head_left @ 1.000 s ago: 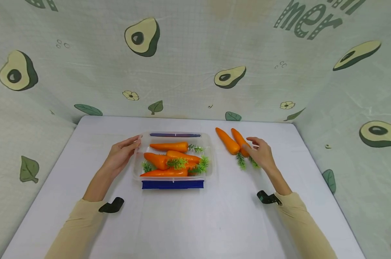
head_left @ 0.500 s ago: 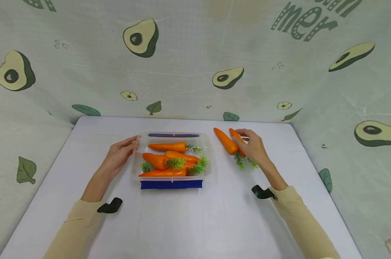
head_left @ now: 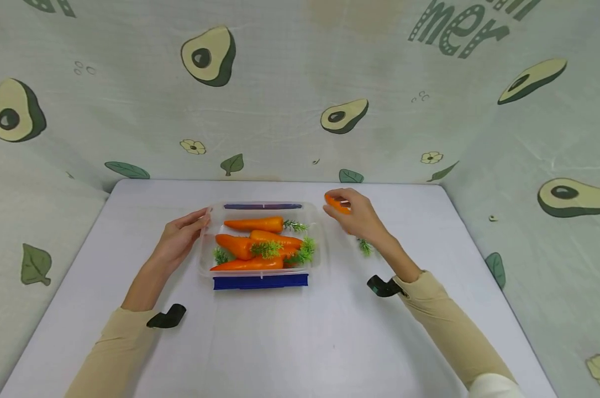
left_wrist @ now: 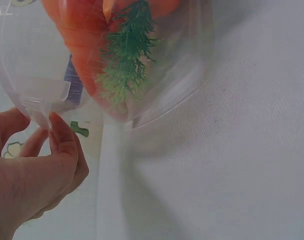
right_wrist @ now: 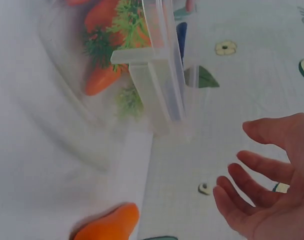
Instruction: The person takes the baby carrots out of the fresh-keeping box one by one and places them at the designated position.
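A clear plastic food container (head_left: 320,243) with blue clips on its long sides stands on the table. Several orange carrots (head_left: 254,224) with green tops lie in it. My left hand (head_left: 183,240) is at its left end; in the left wrist view, thumb and fingertips pinch the clear flap (left_wrist: 42,90) there. My right hand (head_left: 354,218) hovers over a loose carrot (head_left: 336,203) right of the container, hiding much of it. In the right wrist view that hand (right_wrist: 267,180) has spread, bent fingers with nothing between them, apart from a carrot (right_wrist: 112,224) on the table.
The white table (head_left: 270,337) reaches up to a fabric backdrop (head_left: 280,110) printed with avocados, which also hangs at both sides. Green carrot leaves (head_left: 364,246) show below my right hand. The second loose carrot cannot be made out.
My right hand has moved left and away from me, from the right loose carrot to above the left one. My left hand keeps its place at the container.
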The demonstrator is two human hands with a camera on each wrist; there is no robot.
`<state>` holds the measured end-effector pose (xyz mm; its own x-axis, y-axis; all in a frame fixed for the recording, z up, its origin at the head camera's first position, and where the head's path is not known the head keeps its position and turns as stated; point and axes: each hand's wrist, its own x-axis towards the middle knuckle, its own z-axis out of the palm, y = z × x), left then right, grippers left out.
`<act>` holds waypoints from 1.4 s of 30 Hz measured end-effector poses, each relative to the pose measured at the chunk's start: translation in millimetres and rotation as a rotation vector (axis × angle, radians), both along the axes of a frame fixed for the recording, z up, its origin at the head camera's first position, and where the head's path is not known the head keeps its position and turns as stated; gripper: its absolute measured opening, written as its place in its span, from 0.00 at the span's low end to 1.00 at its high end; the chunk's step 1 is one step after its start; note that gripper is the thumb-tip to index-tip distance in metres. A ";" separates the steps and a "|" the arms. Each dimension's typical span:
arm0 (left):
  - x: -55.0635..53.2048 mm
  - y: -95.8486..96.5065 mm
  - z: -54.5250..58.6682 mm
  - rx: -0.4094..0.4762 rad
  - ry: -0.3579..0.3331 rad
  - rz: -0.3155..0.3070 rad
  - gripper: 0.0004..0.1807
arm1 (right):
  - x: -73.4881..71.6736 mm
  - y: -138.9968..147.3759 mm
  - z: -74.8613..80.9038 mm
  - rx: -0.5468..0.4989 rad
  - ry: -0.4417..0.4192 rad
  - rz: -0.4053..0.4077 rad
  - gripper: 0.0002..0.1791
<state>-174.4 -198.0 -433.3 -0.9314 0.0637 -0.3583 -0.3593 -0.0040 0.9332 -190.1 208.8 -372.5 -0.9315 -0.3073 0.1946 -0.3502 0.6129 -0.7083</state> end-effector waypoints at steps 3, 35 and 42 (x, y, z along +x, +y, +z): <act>0.4 -0.7 0.0 -0.002 -0.001 0.002 0.37 | 0.3 -12.0 0.9 0.006 0.007 0.035 0.21; -0.6 -1.2 -0.1 -0.002 -0.001 0.016 0.35 | 12.0 -122.4 -3.1 0.070 -0.096 0.395 0.23; 2.0 -0.9 0.4 0.040 0.021 0.032 0.36 | 16.4 -141.2 -9.1 0.083 -0.104 0.483 0.26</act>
